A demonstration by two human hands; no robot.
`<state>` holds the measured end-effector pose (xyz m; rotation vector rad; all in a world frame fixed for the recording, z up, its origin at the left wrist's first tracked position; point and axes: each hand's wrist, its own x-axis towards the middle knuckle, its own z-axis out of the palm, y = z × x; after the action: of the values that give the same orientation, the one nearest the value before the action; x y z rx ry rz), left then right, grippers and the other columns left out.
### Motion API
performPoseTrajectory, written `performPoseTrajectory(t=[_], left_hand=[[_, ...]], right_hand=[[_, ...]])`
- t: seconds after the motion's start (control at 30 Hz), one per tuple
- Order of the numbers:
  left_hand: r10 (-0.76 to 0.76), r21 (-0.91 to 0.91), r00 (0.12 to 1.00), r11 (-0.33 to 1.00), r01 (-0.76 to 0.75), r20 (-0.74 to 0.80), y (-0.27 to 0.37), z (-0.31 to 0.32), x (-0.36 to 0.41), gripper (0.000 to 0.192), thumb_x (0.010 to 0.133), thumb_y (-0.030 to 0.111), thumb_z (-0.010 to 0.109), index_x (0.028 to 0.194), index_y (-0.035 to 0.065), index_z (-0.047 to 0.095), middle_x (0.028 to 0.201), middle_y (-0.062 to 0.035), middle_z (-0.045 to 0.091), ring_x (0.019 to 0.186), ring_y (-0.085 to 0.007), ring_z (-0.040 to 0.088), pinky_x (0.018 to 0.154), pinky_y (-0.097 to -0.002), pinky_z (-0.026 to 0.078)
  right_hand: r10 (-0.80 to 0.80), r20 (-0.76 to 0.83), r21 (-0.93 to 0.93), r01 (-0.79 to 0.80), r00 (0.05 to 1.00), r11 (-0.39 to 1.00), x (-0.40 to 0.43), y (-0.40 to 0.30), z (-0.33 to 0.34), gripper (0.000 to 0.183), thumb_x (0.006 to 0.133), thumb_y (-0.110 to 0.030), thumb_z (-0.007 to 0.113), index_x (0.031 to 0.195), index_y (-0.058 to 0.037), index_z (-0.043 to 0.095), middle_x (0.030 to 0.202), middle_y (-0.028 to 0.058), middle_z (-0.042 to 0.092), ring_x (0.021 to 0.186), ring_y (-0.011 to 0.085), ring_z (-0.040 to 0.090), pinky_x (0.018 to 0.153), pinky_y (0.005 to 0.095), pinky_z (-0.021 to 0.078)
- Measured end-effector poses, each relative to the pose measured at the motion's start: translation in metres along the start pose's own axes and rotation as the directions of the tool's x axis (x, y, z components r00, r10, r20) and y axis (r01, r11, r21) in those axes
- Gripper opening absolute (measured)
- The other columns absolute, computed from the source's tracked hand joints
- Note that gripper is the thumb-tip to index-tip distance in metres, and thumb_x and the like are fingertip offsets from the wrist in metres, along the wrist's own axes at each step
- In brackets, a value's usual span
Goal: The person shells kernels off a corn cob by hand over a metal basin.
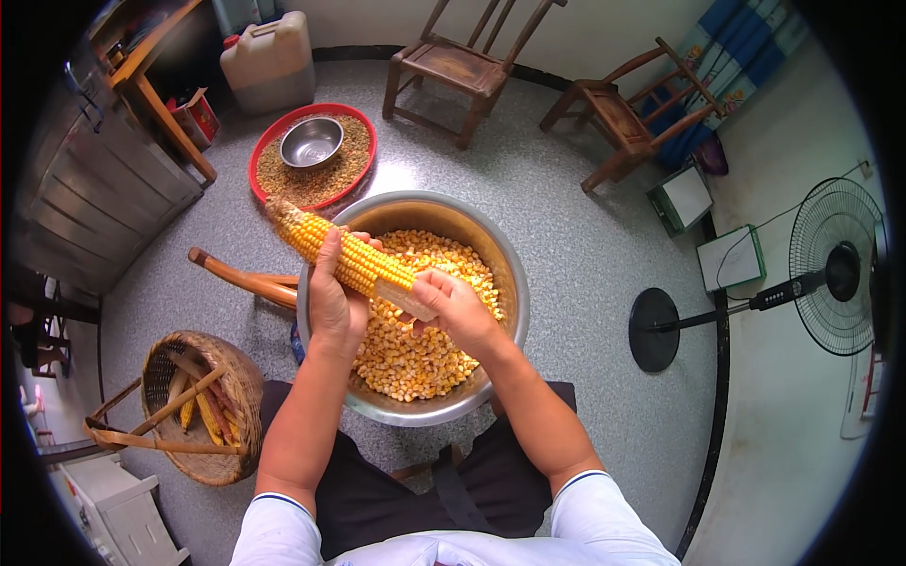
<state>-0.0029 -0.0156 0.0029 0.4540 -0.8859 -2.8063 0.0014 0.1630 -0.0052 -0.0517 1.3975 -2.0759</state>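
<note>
A yellow corn cob [318, 237] is held slantwise above a large metal basin [520, 297]. My left hand [336, 297] wraps around its middle, thumb on the near side. At the cob's lower right end, my right hand [453, 304] grips it with thumb and fingers. A pale bare patch without kernels shows at that end, while rows of kernels cover most of the rest. Dry brownish fibres hang at the upper left end. Loose corn kernels [417, 361] lie heaped in the basin, below both hands.
Left of me, a wicker basket [241, 396] with a wooden handle holds several cobs. Beyond the basin, a red tray [371, 152] of grains carries a steel bowl [311, 143]. A curved wooden piece [241, 274] juts from the basin's left. A standing fan [655, 329] is at right; wooden chairs [453, 67] stand behind.
</note>
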Motion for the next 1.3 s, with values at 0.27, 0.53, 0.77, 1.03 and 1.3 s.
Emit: performPoseTrajectory(t=[0.27,0.53,0.77,1.03,1.3], left_hand=[[0.001,-0.111,0.998,0.994,0.006,0.064,0.003,0.000,0.002,0.039,0.094,0.039,0.068,0.109,0.0054,0.056,0.093,-0.0093,0.065,0.092,-0.0237,0.063,0.092,-0.0394,0.053],[0.066,-0.063,0.994,0.996,-0.061,0.088,0.002,-0.001,0.003,0.042,0.094,0.037,0.070,0.113,0.0040,0.052,0.094,-0.0101,0.065,0.092,-0.0232,0.064,0.090,-0.0383,0.053],[0.061,-0.041,0.996,0.997,-0.058,0.070,0.004,0.001,0.001,0.038,0.094,0.036,0.070,0.110,0.0059,0.055,0.094,-0.0092,0.065,0.093,-0.0238,0.063,0.093,-0.0392,0.052],[0.070,-0.018,0.990,0.997,-0.069,0.119,0.003,0.000,0.000,0.037,0.095,0.035,0.068,0.111,0.0050,0.055,0.096,-0.0093,0.064,0.094,-0.0237,0.063,0.093,-0.0392,0.052],[0.083,-0.038,0.992,0.996,-0.079,0.099,0.002,0.001,0.001,0.038,0.095,0.034,0.069,0.113,0.0038,0.054,0.095,-0.0099,0.064,0.092,-0.0223,0.064,0.089,-0.0376,0.053]], right_hand=[[0.021,0.093,0.206,-0.040,0.995,0.978,0.002,0.004,-0.007,0.034,0.099,-0.024,0.063,0.121,-0.0008,0.053,0.107,0.0099,0.064,0.088,0.0189,0.069,0.072,0.0295,0.0574],[0.017,0.100,0.296,-0.046,0.995,0.954,0.002,0.007,-0.001,0.042,0.094,-0.016,0.070,0.128,-0.0011,0.050,0.114,0.0086,0.061,0.096,0.0162,0.065,0.085,0.0298,0.0553],[-0.010,0.046,0.211,0.000,0.999,0.977,0.002,0.008,0.003,0.041,0.093,-0.015,0.072,0.125,-0.0017,0.050,0.106,0.0063,0.061,0.092,0.0131,0.063,0.082,0.0271,0.0533],[0.011,0.080,0.278,-0.033,0.997,0.960,0.006,0.010,0.000,0.041,0.096,-0.026,0.069,0.123,-0.0027,0.050,0.104,0.0064,0.061,0.087,0.0129,0.062,0.079,0.0278,0.0518],[-0.017,0.051,0.236,0.004,0.999,0.972,0.003,0.009,0.002,0.043,0.093,-0.020,0.073,0.124,-0.0024,0.050,0.105,0.0061,0.061,0.087,0.0119,0.062,0.078,0.0261,0.0517]])
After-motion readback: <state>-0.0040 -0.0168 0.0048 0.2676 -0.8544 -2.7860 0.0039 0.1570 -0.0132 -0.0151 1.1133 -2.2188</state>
